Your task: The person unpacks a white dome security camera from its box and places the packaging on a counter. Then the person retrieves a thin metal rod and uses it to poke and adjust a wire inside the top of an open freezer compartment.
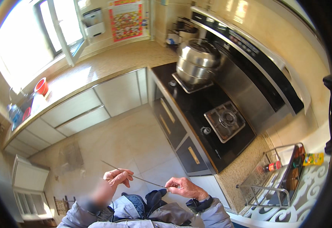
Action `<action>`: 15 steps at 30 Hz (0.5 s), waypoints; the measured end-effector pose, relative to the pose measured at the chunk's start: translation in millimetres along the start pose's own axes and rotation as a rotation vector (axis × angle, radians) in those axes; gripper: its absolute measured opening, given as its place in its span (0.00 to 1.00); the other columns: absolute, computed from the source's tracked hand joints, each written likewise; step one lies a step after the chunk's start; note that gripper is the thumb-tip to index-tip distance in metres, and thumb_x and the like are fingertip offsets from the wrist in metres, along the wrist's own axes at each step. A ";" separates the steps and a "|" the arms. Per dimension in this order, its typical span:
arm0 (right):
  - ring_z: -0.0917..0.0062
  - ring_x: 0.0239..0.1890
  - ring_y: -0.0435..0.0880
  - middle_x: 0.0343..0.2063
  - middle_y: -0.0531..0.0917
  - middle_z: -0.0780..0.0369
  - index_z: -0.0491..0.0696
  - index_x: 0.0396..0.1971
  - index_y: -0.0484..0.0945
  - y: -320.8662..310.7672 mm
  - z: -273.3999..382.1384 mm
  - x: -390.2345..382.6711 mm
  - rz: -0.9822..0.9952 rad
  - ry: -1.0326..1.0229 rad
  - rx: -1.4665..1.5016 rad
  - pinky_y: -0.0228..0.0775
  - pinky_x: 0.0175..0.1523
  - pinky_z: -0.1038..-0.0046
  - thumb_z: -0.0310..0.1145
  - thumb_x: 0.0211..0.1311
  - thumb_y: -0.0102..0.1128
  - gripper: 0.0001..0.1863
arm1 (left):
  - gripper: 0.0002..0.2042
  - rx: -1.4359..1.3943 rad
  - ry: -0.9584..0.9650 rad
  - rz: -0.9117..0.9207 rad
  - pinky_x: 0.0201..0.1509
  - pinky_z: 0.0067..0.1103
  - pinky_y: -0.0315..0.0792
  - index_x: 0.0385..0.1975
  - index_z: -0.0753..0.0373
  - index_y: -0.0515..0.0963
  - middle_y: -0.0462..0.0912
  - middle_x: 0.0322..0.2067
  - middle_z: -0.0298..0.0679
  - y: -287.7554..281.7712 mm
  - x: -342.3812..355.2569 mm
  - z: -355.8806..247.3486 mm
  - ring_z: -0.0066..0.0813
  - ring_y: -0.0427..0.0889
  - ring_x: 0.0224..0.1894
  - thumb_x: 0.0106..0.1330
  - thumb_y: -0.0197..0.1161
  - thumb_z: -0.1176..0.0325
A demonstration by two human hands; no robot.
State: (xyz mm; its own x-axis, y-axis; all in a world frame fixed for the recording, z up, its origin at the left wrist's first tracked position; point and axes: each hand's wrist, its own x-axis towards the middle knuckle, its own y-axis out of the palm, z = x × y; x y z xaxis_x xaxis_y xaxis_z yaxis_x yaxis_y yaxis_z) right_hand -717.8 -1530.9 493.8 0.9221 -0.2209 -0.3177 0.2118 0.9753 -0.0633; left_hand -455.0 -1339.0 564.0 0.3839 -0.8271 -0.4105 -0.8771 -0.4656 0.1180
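Note:
A long thin grey rod (145, 181) runs slantwise in front of my body, above the tiled floor; its exact kind does not show. My left hand (118, 177) grips it partway along, and its far end sticks out to the upper left past my fingers. The near end sits in a pinch between the thumb and fingers of my right hand (186, 189). A dark band circles my right wrist. Near my left wrist, part of the picture is smeared.
At right is a black gas stove (196, 114) with a steel steamer pot (198, 62) on its far burner. A wire rack (264, 190) holding bottles stands on the near counter. At left, a red container (41, 87) stands by the sink. White cabinets (116, 91) line the far side.

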 end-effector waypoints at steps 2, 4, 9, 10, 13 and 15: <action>0.79 0.41 0.84 0.39 0.87 0.61 0.42 0.50 0.80 20.5 6.5 21.2 0.040 0.026 0.192 0.78 0.50 0.75 0.29 0.68 0.64 0.13 | 0.14 -0.067 0.052 -0.098 0.43 0.24 0.79 0.46 0.72 0.81 0.86 0.34 0.44 -28.1 -18.7 8.7 0.27 0.83 0.32 0.76 0.58 0.65; 0.76 0.42 0.85 0.41 0.87 0.58 0.43 0.51 0.80 43.5 13.5 37.9 0.079 -0.010 0.385 0.78 0.50 0.72 0.27 0.67 0.65 0.14 | 0.14 -0.228 0.090 -0.220 0.40 0.23 0.79 0.42 0.70 0.82 0.86 0.33 0.44 -57.2 -40.0 18.4 0.27 0.84 0.30 0.76 0.57 0.64; 0.69 0.43 0.86 0.48 0.86 0.53 0.43 0.54 0.79 137.6 45.3 91.9 0.121 -0.189 0.697 0.80 0.47 0.67 0.21 0.66 0.60 0.17 | 0.11 -0.559 0.178 -0.395 0.39 0.24 0.80 0.42 0.67 0.81 0.86 0.34 0.44 -154.5 -107.8 46.4 0.26 0.83 0.30 0.76 0.57 0.65; 0.71 0.44 0.85 0.50 0.85 0.52 0.42 0.57 0.77 163.8 53.2 106.0 0.150 -0.210 0.665 0.79 0.50 0.68 0.24 0.70 0.58 0.17 | 0.11 -0.599 0.197 -0.408 0.39 0.24 0.80 0.43 0.67 0.81 0.87 0.35 0.44 -172.5 -123.9 54.7 0.26 0.83 0.30 0.76 0.57 0.65; 0.71 0.43 0.85 0.50 0.85 0.51 0.42 0.57 0.77 248.7 74.8 150.2 0.265 -0.236 0.718 0.79 0.49 0.69 0.29 0.73 0.57 0.16 | 0.12 -0.693 0.238 -0.454 0.40 0.24 0.81 0.45 0.68 0.80 0.87 0.38 0.44 -218.6 -174.8 82.2 0.27 0.83 0.31 0.77 0.56 0.65; 0.71 0.43 0.85 0.49 0.85 0.51 0.41 0.56 0.77 298.5 87.7 174.3 0.321 -0.202 0.682 0.80 0.48 0.68 0.32 0.76 0.55 0.15 | 0.12 -0.726 0.255 -0.486 0.40 0.25 0.81 0.47 0.68 0.80 0.86 0.38 0.44 -242.8 -207.8 99.4 0.27 0.83 0.31 0.77 0.56 0.65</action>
State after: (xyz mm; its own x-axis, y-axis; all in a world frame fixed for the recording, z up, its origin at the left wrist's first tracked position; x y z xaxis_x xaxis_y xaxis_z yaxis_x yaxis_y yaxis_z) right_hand -465.5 -1279.1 502.5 0.9992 0.0098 -0.0400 0.0170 0.7854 0.6187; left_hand -350.5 -1022.8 530.9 0.7921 -0.4918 -0.3614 -0.2372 -0.7937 0.5601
